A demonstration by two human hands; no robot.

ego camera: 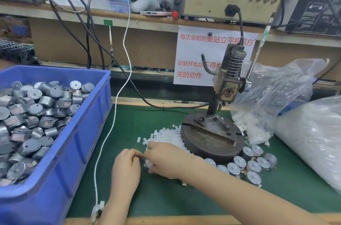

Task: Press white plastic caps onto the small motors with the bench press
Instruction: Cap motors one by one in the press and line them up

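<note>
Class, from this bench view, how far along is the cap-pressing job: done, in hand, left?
Probably done: loose motors lie by the bench press base. In hand: the left hand and right hand meet over the white cap pile; what they hold is hidden, and the press fixture looks bare. Left: the heaped motors in the blue bin.

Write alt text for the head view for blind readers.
The left hand and right hand meet at a pile of white caps on a green mat before the bench press. A blue bin of motors stands left; loose motors lie right.
</note>
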